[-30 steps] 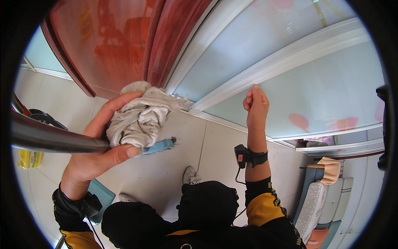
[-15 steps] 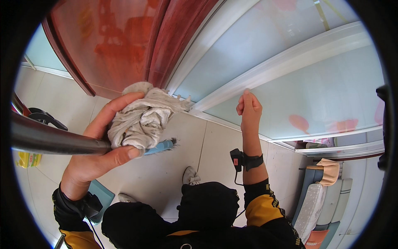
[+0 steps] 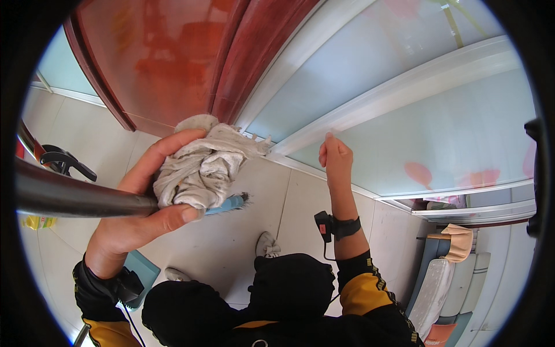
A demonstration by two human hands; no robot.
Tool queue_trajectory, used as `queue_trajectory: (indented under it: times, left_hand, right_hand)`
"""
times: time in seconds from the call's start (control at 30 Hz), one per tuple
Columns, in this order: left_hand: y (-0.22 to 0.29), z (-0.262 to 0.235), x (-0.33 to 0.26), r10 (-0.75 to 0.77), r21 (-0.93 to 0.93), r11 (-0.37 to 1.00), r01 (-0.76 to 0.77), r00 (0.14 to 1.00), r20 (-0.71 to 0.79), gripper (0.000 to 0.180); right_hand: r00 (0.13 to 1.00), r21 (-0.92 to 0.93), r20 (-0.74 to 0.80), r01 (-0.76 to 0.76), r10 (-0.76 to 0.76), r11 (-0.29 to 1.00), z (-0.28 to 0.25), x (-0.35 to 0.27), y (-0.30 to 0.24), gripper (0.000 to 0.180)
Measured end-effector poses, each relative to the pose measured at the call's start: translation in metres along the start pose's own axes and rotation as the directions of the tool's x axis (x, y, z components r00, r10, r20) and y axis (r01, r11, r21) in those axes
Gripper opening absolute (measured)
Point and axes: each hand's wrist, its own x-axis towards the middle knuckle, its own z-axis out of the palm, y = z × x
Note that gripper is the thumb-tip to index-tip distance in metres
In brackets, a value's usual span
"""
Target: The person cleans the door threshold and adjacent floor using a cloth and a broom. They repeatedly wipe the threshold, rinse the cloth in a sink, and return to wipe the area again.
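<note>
My left hand grips a crumpled, dirty white rag together with a dark metal pole and a small blue tool that sticks out under the rag. My right hand is raised in a loose fist, its fingertips touching the white frame bar of a frosted glass sliding door. A black band sits on my right wrist. Nothing shows inside the right fist.
A red-brown wooden door stands left of the glass panels. Pale floor tiles lie below, with my shoes on them. A padded bench sits at the lower right, and a black stand at the left.
My right hand has slid down and to the left along the white frame bar, curling from a flat reach into a fist. The left hand with the rag has stayed put.
</note>
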Motion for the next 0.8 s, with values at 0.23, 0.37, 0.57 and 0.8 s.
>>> queue_trajectory:
  times: [0.23, 0.37, 0.57, 0.8]
  left_hand:
    - [0.002, 0.001, 0.000, -0.012, -0.006, 1.000, 0.011, 1.000, -0.004, 0.078]
    - [0.003, 0.000, -0.001, -0.034, -0.006, 0.999, 0.034, 0.999, -0.015, 0.078]
    - [-0.001, -0.002, 0.000, 0.041, -0.010, 0.999, -0.041, 0.999, 0.010, 0.077]
    - [0.006, 0.001, -0.002, -0.029, -0.005, 1.000, 0.029, 0.999, -0.024, 0.082]
  right_hand:
    - [0.727, -0.325, 0.098, 0.669, -0.680, 0.669, 0.006, -0.019, -0.039, 0.007]
    - [0.632, -0.763, 0.323, 0.615, -0.705, 0.202, -0.015, -0.014, -0.070, 0.011]
    - [0.763, -0.837, 0.544, 0.463, -0.349, -0.293, -0.005, 0.007, -0.043, 0.014]
    - [0.458, -0.439, 0.889, 0.842, 0.013, 0.314, 0.028, 0.004, 0.031, 0.014]
